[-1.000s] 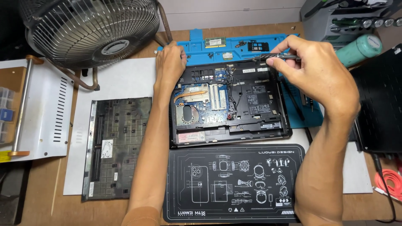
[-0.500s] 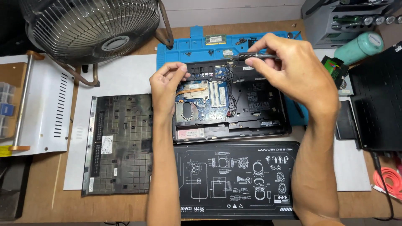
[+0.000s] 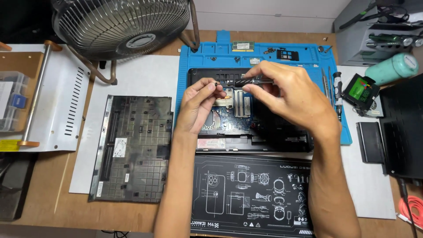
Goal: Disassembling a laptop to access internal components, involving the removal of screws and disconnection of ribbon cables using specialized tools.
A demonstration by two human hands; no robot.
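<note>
An opened laptop (image 3: 229, 132) with its circuit board and copper heat pipe exposed lies on a blue work mat (image 3: 264, 53). My right hand (image 3: 291, 97) holds a dark screwdriver (image 3: 246, 81) level above the laptop, tip pointing left. My left hand (image 3: 198, 103) pinches a tiny screw (image 3: 216, 83) at the screwdriver's tip, thumb and forefinger closed on it. Both hands hover over the laptop's upper half and hide part of the board.
The laptop's removed bottom cover (image 3: 134, 147) lies left of it on white paper. A black screw mat (image 3: 251, 194) sits in front. A metal fan (image 3: 123, 26) stands at the back left, tools (image 3: 337, 90) and a green bottle (image 3: 390, 68) at the right.
My left hand lifted off the laptop's left edge and came up to the screwdriver tip. My right hand moved left and toward the middle with the screwdriver.
</note>
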